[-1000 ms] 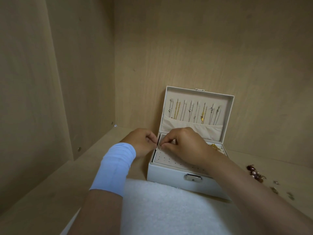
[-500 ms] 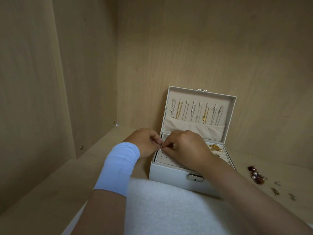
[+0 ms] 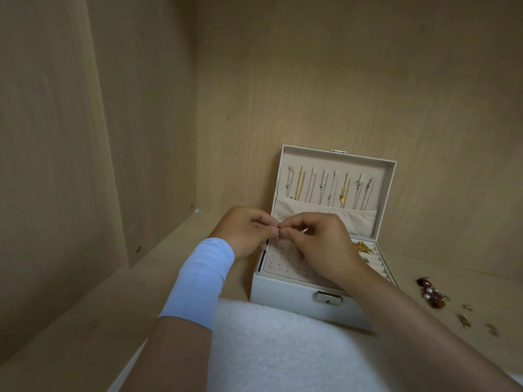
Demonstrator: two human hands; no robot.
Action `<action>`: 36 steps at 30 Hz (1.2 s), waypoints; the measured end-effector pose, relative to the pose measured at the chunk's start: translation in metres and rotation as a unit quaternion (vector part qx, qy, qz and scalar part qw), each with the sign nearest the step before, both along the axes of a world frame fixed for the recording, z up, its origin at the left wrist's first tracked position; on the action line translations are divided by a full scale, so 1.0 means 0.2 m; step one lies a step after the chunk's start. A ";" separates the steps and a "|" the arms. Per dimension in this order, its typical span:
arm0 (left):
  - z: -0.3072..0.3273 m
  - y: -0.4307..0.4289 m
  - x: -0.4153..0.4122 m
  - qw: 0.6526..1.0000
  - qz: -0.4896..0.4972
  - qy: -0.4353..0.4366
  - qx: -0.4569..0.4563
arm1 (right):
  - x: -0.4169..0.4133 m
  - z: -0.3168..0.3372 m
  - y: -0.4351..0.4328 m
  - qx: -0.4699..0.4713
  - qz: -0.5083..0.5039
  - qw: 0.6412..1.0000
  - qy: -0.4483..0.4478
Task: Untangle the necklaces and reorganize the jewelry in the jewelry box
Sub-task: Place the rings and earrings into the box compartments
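Note:
A white jewelry box (image 3: 283, 292) stands open on the wooden shelf. Several silver and gold necklaces (image 3: 329, 188) hang straight inside its raised lid. My left hand (image 3: 243, 230) and my right hand (image 3: 325, 244) meet fingertip to fingertip above the box's back left corner, both pinching one tiny metal earring (image 3: 278, 232). Below them lies the beige perforated earring panel (image 3: 283, 261). A gold piece (image 3: 363, 247) rests in a compartment on the right, partly hidden by my right hand.
A white fluffy cloth (image 3: 283, 349) lies in front of the box. Loose brown and pearl jewelry (image 3: 431, 294) and small gold bits (image 3: 464, 321) are scattered on the shelf to the right. Wooden walls close in at the left and back.
Both hands have lifted slightly off the panel and drawn together above the box's back left corner. The perforated panel is more exposed now.

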State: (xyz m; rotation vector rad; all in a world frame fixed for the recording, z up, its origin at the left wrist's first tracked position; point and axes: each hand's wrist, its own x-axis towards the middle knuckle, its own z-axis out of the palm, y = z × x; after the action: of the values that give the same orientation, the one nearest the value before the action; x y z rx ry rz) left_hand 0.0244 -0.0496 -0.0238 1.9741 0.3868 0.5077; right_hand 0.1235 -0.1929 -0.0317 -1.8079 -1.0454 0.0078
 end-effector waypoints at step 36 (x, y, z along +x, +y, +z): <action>0.03 -0.14 0.03 0.987 0.010 -0.158 0.021 | 0.06 0.06 -0.08 0.043 0.084 0.915 0.393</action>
State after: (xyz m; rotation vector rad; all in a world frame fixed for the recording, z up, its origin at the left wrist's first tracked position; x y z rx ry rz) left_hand 0.0307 -0.0775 -0.0168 1.8911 0.1963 0.8338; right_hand 0.1350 -0.2098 -0.0191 -1.4135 -0.5913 0.7250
